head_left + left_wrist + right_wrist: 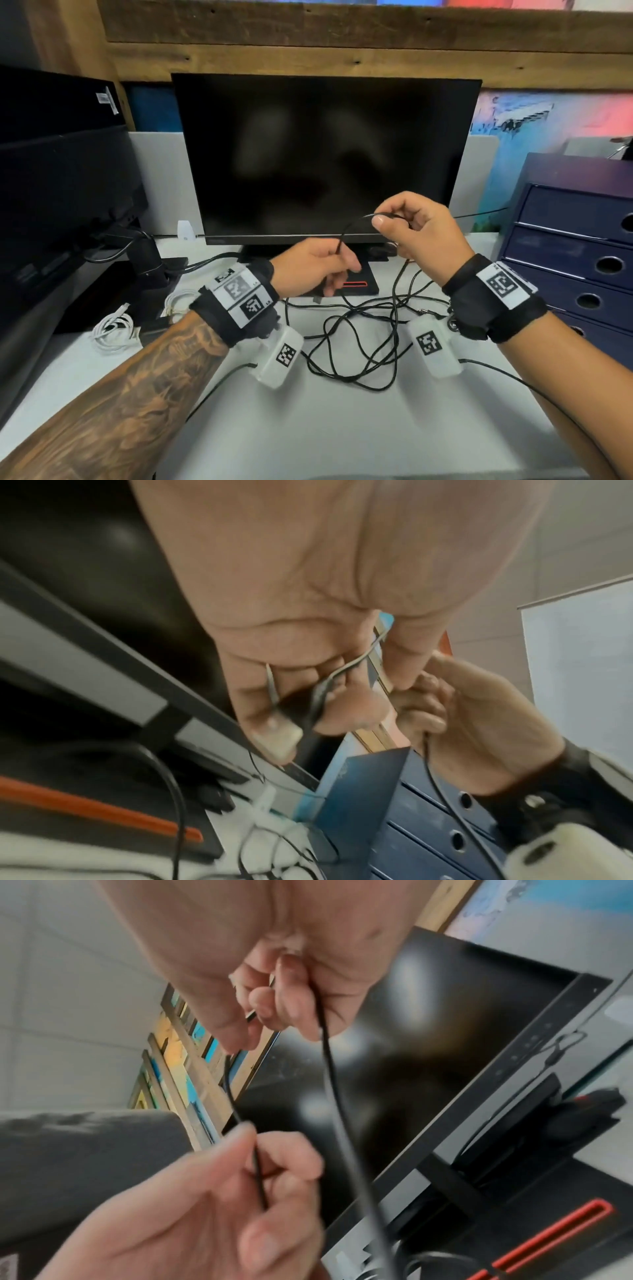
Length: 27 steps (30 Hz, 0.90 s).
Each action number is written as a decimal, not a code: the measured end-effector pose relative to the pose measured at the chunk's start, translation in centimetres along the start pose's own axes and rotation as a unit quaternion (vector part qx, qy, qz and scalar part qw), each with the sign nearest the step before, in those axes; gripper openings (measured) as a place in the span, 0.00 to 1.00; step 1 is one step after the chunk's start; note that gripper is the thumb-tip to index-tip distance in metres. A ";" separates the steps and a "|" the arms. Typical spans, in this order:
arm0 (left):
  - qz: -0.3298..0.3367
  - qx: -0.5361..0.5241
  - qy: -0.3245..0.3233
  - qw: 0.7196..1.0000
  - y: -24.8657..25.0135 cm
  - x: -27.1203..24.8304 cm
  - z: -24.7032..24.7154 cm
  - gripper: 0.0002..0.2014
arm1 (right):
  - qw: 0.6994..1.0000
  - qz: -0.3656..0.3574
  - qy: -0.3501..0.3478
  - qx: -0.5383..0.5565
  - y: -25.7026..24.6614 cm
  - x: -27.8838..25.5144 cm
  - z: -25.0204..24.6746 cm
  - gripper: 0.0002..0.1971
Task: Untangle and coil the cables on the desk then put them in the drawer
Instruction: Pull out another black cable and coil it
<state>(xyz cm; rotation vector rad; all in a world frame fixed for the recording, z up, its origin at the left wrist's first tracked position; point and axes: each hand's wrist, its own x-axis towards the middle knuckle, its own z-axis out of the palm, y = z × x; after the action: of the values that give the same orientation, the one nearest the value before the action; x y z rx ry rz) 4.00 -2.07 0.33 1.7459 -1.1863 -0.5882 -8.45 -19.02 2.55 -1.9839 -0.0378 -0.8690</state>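
Note:
A thin black cable lies tangled in loose loops on the white desk in front of the monitor. Both hands hold a raised stretch of it. My right hand pinches the cable between thumb and curled fingers. My left hand, lower and to the left, pinches the same strand a short way along; in the right wrist view it sits below the right hand. The blue drawer unit stands at the right, drawers closed.
A black monitor on a stand with a red slot fills the middle back. Two coiled white cables lie at the left beside a second dark monitor. Thin black wires run from the wrist cameras.

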 end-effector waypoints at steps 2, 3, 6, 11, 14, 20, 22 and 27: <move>-0.016 -0.013 -0.004 1.000 0.4 -0.1 1.7 0.21 | 1.000 -0.012 0.018 0.013 -0.1 0.0 0.5 0.03; -0.020 -0.010 0.002 1.000 0.5 -0.1 2.5 0.24 | 0.999 -0.016 0.029 0.010 -0.1 0.0 0.6 0.03; -0.010 0.000 -0.006 1.000 0.4 0.0 3.8 0.21 | 0.998 -0.023 0.058 -0.009 0.3 -0.4 1.1 0.04; 0.008 -0.014 -0.034 0.999 0.3 -0.2 5.6 0.06 | 0.998 -0.033 0.052 0.001 0.7 -1.0 3.0 0.02; -0.003 -0.097 0.032 0.995 0.0 0.2 4.3 0.13 | 0.996 -0.050 0.068 0.002 1.0 -1.1 3.0 0.09; 0.055 -0.300 0.153 0.940 1.7 0.6 -0.5 0.15 | 0.982 0.112 -0.151 -0.001 2.2 -2.8 4.2 0.17; 0.076 -0.319 0.178 0.928 2.3 0.4 -1.7 0.15 | 0.942 0.117 -0.304 -0.085 2.8 -4.3 5.7 0.10; 0.102 -0.265 0.250 0.926 2.6 -0.5 -4.7 0.16 | 0.937 0.094 -0.306 -0.139 3.6 -4.4 5.9 0.04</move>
<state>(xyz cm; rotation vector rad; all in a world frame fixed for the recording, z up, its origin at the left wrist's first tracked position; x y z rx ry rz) 6.20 0.01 4.74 1.1892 -0.7409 -0.2714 -7.19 -15.17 -4.52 -2.4118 -0.0823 -0.1103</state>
